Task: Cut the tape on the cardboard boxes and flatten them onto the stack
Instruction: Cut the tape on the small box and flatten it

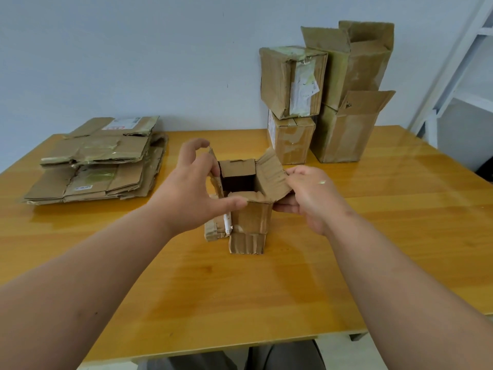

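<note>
Holding things at the top is how this one's being done: the small box (pixel 246 209) is pinched at its open mouth from both sides. The left hand (pixel 192 188) has its grip closed on the left flap (pixel 216 172), thumb laid across the near flap's edge. The right hand (pixel 306 196) has its grip closed on the right flap (pixel 272 172), fingers tucked under it. No knife or cutter can be seen anywhere, so the tape on this box looks already dealt with, judging by all four top flaps being up and the dark inside showing.

The box is stood upright in the middle of the surface (pixel 373 236), and a loose flap seems to be sticking out at its base, so the bottom may be open too, though that can't be told for sure.

For the flatten step, it's probably best if the two held sides are pulled apart so the tube gets skewed along its corner creases, instead of being crushed straight down. Old tape bits should be watched since they can hold a seam shut. Once collapsed, it'd need to be pressed flat and carried left.

The flattened stack (pixel 98 161) is sitting at the far left of the surface, well apart from the box. Against the wall on the far right, the unflattened boxes (pixel 320 97) are piled up waiting, some taped, some with flaps open.
</note>
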`<control>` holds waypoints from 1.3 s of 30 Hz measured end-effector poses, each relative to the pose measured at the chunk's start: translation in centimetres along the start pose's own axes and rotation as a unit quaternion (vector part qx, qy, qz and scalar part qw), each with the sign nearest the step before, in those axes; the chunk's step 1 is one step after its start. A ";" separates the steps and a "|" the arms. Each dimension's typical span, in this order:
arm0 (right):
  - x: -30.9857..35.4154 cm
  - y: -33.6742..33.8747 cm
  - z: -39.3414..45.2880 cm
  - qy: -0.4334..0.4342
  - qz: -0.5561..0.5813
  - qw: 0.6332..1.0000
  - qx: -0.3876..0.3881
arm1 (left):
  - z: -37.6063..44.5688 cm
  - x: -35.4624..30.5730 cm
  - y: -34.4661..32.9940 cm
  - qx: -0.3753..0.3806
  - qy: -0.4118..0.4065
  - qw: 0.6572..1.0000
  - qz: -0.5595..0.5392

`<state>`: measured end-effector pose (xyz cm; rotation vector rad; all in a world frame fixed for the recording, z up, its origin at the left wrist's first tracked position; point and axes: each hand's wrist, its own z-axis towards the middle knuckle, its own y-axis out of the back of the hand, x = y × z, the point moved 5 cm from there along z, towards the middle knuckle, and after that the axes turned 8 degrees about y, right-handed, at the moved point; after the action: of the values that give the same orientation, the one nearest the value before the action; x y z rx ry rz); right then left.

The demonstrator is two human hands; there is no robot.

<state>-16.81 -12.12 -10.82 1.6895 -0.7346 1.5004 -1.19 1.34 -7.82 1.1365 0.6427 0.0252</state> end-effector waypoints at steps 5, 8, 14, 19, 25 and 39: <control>0.2 -0.1 -0.1 0.014 -0.004 1.000 0.018 | 1.2 -1.0 2.3 -0.053 -0.041 0.994 0.085; 0.0 -0.2 -0.1 0.015 0.012 1.000 0.012 | 2.0 -0.6 1.7 0.069 -0.004 0.966 0.249; 0.3 -0.6 0.3 0.035 -0.002 0.999 -0.004 | 4.5 -0.4 0.7 0.124 0.052 0.961 0.242; 1.0 -0.7 0.7 0.074 -0.062 0.995 0.007 | 7.2 0.0 -1.4 0.173 0.063 0.933 0.311; 2.5 -0.6 1.2 0.280 -0.368 0.887 0.001 | 8.7 0.7 -2.3 0.134 0.068 0.937 0.315; 4.6 -4.9 0.5 0.205 -0.545 0.785 0.210 | 8.0 1.0 -1.5 0.105 0.071 0.966 0.227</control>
<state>-11.86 -9.52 -7.06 1.5083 0.7961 1.0790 3.09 -5.62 -7.43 1.4786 0.5061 0.4423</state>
